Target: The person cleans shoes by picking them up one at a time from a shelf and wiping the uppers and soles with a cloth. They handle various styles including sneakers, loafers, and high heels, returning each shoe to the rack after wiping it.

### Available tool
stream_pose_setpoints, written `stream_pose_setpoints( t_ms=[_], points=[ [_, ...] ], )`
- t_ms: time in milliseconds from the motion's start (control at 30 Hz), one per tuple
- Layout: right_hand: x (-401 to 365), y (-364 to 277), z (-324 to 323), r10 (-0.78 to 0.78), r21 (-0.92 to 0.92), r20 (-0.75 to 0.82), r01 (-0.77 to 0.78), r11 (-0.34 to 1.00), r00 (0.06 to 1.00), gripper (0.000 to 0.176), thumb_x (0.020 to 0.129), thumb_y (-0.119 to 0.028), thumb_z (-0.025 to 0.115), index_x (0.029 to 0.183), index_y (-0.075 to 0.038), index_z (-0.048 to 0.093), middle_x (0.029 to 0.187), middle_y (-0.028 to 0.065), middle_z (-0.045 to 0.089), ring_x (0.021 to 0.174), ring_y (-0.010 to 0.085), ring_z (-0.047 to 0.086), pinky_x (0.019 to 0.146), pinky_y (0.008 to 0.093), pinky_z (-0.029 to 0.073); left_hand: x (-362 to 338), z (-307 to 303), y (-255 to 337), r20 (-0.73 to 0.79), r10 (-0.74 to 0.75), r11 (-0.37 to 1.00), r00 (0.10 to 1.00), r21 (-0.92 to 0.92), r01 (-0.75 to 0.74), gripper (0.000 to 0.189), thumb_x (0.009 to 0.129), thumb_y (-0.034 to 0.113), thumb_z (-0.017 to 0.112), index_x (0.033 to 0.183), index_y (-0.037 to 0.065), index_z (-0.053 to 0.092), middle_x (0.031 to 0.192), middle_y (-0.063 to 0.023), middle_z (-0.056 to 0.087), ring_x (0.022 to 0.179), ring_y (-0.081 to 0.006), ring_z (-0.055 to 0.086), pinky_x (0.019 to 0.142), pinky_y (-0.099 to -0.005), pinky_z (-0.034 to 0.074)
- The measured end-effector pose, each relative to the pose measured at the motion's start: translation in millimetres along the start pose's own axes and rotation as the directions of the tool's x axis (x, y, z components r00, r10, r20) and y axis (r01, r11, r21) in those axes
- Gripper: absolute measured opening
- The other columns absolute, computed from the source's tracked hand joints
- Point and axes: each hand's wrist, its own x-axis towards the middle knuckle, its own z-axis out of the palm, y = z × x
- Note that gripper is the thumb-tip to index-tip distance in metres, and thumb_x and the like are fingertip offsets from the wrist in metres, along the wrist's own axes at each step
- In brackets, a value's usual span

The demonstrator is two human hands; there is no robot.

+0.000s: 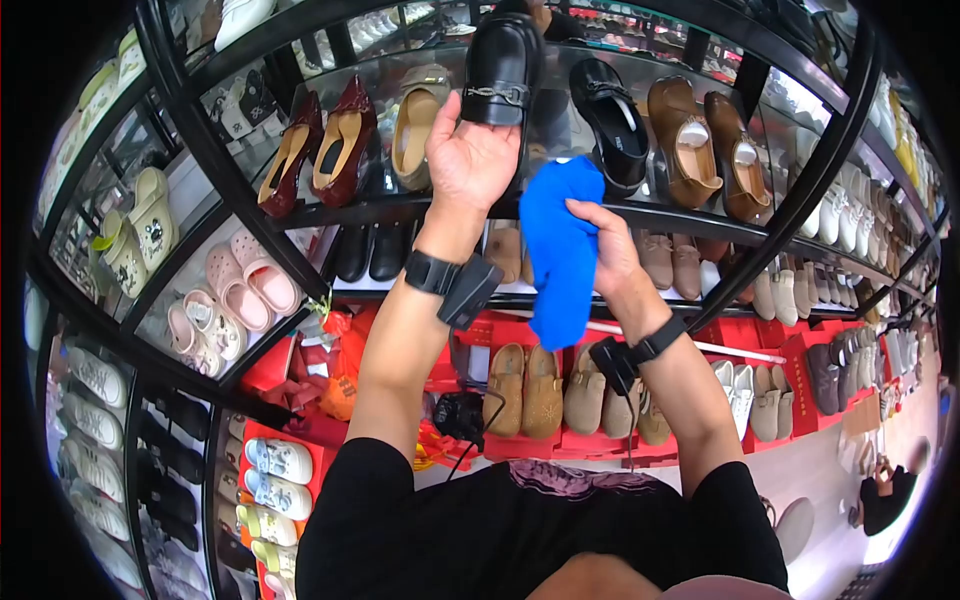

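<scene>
My left hand [475, 165] is raised palm up at the upper shelf, its fingers hidden at a black loafer [500, 70] with a chain trim, which it holds toe upward. A bunched blue cloth [562, 250] hangs from my right hand [610, 245], pinched between thumb and fingers, just below and right of the loafer. A similar black loafer [610, 125] stands on the glass shelf to the right. Beside it are brown shoes [683, 130]. Left of my hand sit a beige shoe [415, 135] and burgundy pumps [343, 145].
Black shelf bars [815, 150] cross close to both arms. Pale pink clogs [270, 280] fill a left shelf. Below, tan clogs [542, 390] stand on red boxes [800, 375], near an orange bag [345, 370]. Another person [885, 497] appears at the lower right.
</scene>
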Motion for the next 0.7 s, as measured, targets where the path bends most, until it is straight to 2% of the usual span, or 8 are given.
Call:
stream_pose_setpoints(
  t_ms=[100,367,433,467,500,533,567,700],
  points=[
    [-41,3,-17,-0.009,-0.048,-0.036,0.007,0.999,0.999,0.033,0.081,-0.010,0.059,0.112,0.000,0.053,0.100,0.0130,0.062,0.089,0.0245,0.063,0.081,0.0367,0.051,-47,16,-9,0.016,-0.002,0.999,1.000,0.049,0.001,0.053,0.088,0.027,0.052,0.130,-0.001,0.037,0.134,-0.0163,0.042,0.128,-0.0286,0.035,0.109,-0.0428,0.021],
    [-151,22,-83,-0.135,-0.196,-0.345,0.070,0.978,0.929,0.036,0.079,-0.009,0.059,0.114,-0.002,0.051,0.100,0.0110,0.061,0.087,0.0225,0.061,0.079,0.0346,0.051,-147,6,-70,-0.084,-0.209,0.888,0.974,0.401,0.225,0.042,0.081,0.002,0.058,0.122,-0.003,0.048,0.116,-0.0104,0.058,0.106,-0.0190,0.057,0.095,-0.0325,0.043],
    [-172,14,-100,-0.158,-0.237,-0.344,0.077,0.968,0.926,0.036,0.078,-0.005,0.057,0.114,-0.001,0.051,0.100,0.0106,0.061,0.086,0.0205,0.061,0.077,0.0331,0.051,-167,11,-95,-0.179,-0.296,0.762,0.938,0.548,0.345,0.031,0.077,0.001,0.063,0.108,-0.001,0.057,0.100,-0.0040,0.062,0.093,-0.0131,0.058,0.086,-0.0279,0.045],
    [-180,8,-103,-0.250,-0.348,-0.365,0.118,0.930,0.897,0.036,0.077,-0.003,0.057,0.113,-0.001,0.052,0.099,0.0102,0.062,0.085,0.0194,0.061,0.076,0.0321,0.051,-176,13,-101,-0.222,-0.415,0.558,0.882,0.703,0.440,0.029,0.077,0.002,0.064,0.105,0.000,0.059,0.097,-0.0025,0.062,0.090,-0.0118,0.058,0.083,-0.0271,0.045],
    [-189,-3,-93,-0.340,-0.456,-0.378,0.147,0.878,0.861,0.036,0.076,-0.002,0.057,0.112,-0.001,0.053,0.098,0.0099,0.062,0.085,0.0183,0.061,0.076,0.0310,0.051,-183,13,-107,-0.285,-0.518,0.314,0.806,0.814,0.489,0.026,0.076,0.003,0.066,0.101,0.000,0.060,0.094,-0.0010,0.062,0.088,-0.0105,0.057,0.080,-0.0264,0.046],
    [-197,-11,-87,-0.388,-0.590,-0.353,0.119,0.798,0.851,0.036,0.075,-0.002,0.059,0.111,0.000,0.055,0.096,0.0095,0.063,0.084,0.0172,0.061,0.075,0.0301,0.050,-192,3,-125,-0.053,-0.521,0.270,0.852,0.936,0.224,0.025,0.075,0.004,0.069,0.098,0.001,0.061,0.088,0.0009,0.061,0.083,-0.0084,0.056,0.075,-0.0261,0.046],
    [-206,-21,-81,-0.428,-0.710,-0.321,0.085,0.699,0.845,0.037,0.074,-0.002,0.060,0.111,0.000,0.056,0.095,0.0091,0.063,0.082,0.0161,0.061,0.075,0.0291,0.050,-200,2,-134,-0.029,-0.608,0.104,0.794,0.988,0.116,0.026,0.075,0.007,0.067,0.099,-0.001,0.060,0.091,-0.0025,0.063,0.083,-0.0112,0.057,0.076,-0.0258,0.046],
    [-226,-42,-38,-0.414,-0.982,-0.119,-0.045,0.185,0.902,0.043,0.073,-0.007,0.063,0.115,-0.003,0.056,0.093,0.0070,0.064,0.082,0.0137,0.060,0.077,0.0272,0.048,-227,-3,-174,-0.093,-0.887,-0.094,0.453,0.995,0.020,0.031,0.076,0.013,0.066,0.103,0.000,0.059,0.076,-0.0150,0.062,0.061,-0.0174,0.057,0.058,-0.0316,0.045]
  ],
)
